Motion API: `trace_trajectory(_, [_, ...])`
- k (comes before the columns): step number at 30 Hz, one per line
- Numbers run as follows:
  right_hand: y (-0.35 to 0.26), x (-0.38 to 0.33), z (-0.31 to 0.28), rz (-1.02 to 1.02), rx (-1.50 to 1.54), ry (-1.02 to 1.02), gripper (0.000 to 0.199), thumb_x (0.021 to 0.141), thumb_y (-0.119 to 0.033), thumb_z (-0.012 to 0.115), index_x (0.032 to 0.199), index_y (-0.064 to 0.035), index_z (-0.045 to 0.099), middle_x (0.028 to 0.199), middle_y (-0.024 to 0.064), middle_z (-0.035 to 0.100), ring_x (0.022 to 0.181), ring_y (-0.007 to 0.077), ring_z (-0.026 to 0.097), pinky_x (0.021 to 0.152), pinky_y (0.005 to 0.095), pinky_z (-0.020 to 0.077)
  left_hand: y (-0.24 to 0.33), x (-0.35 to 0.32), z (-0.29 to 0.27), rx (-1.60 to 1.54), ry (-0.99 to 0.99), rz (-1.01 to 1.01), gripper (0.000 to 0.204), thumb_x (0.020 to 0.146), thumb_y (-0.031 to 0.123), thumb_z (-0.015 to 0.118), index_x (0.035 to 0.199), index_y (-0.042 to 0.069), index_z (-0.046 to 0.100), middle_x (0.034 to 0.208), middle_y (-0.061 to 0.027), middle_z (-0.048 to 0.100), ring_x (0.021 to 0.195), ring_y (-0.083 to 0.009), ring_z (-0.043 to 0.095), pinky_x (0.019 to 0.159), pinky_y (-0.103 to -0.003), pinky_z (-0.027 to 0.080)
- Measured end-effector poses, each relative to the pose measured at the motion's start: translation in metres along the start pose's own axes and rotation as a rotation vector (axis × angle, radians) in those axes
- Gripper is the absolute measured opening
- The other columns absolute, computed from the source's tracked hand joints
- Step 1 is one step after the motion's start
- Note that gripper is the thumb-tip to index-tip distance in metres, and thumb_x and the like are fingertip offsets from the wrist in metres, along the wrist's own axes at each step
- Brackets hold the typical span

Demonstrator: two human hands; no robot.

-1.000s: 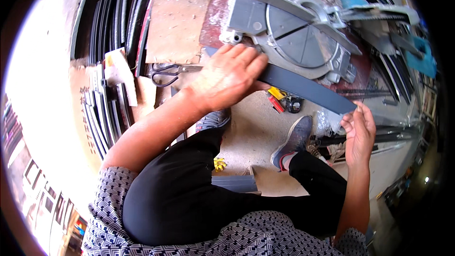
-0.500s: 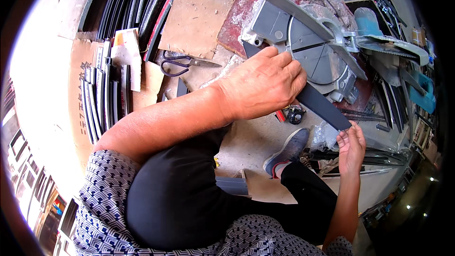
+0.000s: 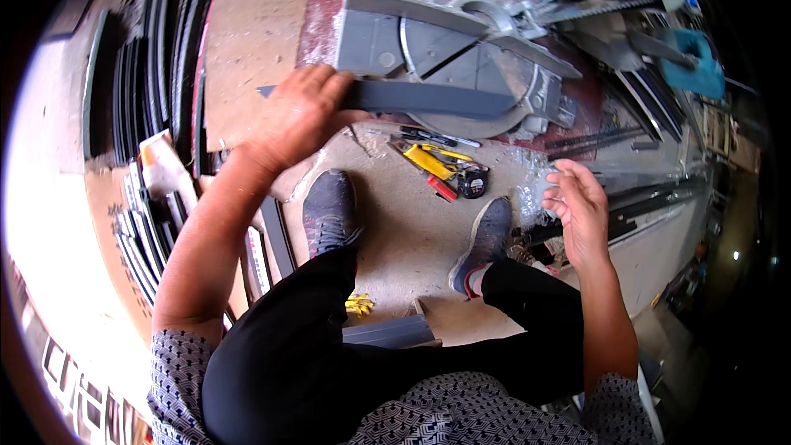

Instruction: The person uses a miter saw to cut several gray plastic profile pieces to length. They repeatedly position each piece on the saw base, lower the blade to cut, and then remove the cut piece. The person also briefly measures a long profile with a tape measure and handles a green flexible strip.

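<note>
In my left hand (image 3: 306, 111) is a dark grey strip (image 3: 428, 99), a long flat piece with a slanted right end. My fingers close over it near its left end, and its pointed tip shows past them. The strip lies across the front of a mitre saw's grey base (image 3: 461, 74); whether it touches the base I cannot tell. Apart from the strip, my right hand (image 3: 578, 208) hovers at the right with loosely bent fingers and nothing visible in them. The saw's toothed blade (image 3: 610, 4) is swung up to the right of the base.
Between my shoes lie a yellow-handled tool (image 3: 428, 162), a black tape measure (image 3: 472, 181) and pens (image 3: 445, 138). Cardboard (image 3: 251, 41) and bundled dark strips (image 3: 136, 99) stand left. More dark strips (image 3: 643, 206) lie right. A grey profile (image 3: 391, 332) is near my knees.
My right hand has let go of the strip's end. My left hand has moved left with the strip, which now lies nearly level. The view has shifted, showing both shoes.
</note>
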State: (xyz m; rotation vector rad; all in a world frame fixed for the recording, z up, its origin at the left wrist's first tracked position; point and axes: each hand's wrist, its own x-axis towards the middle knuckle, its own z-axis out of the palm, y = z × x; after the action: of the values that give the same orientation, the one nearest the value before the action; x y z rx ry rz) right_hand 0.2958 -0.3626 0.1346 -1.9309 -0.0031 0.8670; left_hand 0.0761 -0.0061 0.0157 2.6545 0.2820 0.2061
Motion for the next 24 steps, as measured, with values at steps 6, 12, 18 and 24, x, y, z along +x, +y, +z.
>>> trace_trajectory(6, [-0.009, 0.003, -0.002, -0.046, -0.055, 0.0, 0.028, 0.107, -0.023, 0.061, 0.125, -0.0019, 0.063, 0.106, 0.0076, 0.068, 0.088, 0.0121, 0.065, 0.078, 0.0288, 0.0557, -0.05, 0.03, 0.013, 0.074, -0.035, -0.049, 0.052, 0.095, 0.041, 0.07, 0.127, 0.001, 0.061, 0.108, -0.0177, 0.066, 0.104, -0.0366, 0.064, 0.095, -0.045, 0.052])
trace_trajectory(12, [-0.026, 0.01, -0.016, -0.118, -0.065, 0.061, 0.03, 0.107, -0.024, 0.061, 0.126, -0.0006, 0.063, 0.106, 0.0076, 0.069, 0.087, 0.0113, 0.064, 0.078, 0.0287, 0.0554, -0.086, 0.056, 0.024, 0.037, -0.098, -0.09, 0.051, 0.096, 0.038, 0.071, 0.131, 0.002, 0.058, 0.115, -0.0214, 0.067, 0.109, -0.0397, 0.064, 0.098, -0.047, 0.05])
trace_trajectory(18, [-0.059, 0.032, -0.053, -0.224, -0.001, 0.166, 0.031, 0.105, -0.019, 0.062, 0.129, 0.0, 0.063, 0.109, 0.0076, 0.07, 0.091, 0.0116, 0.066, 0.081, 0.029, 0.0568, -0.097, 0.076, 0.024, 0.058, -0.149, -0.087, 0.05, 0.099, 0.04, 0.067, 0.129, 0.002, 0.059, 0.117, -0.0216, 0.067, 0.113, -0.0407, 0.063, 0.1, -0.047, 0.049])
trace_trajectory(24, [-0.131, 0.069, -0.11, -0.464, 0.033, 0.273, 0.031, 0.109, -0.018, 0.056, 0.129, 0.0037, 0.063, 0.116, 0.0112, 0.07, 0.102, 0.0161, 0.067, 0.091, 0.0311, 0.0567, -0.101, 0.089, 0.02, 0.075, -0.122, -0.037, 0.05, 0.098, 0.041, 0.067, 0.129, 0.003, 0.061, 0.119, -0.0218, 0.068, 0.113, -0.041, 0.064, 0.1, -0.047, 0.05])
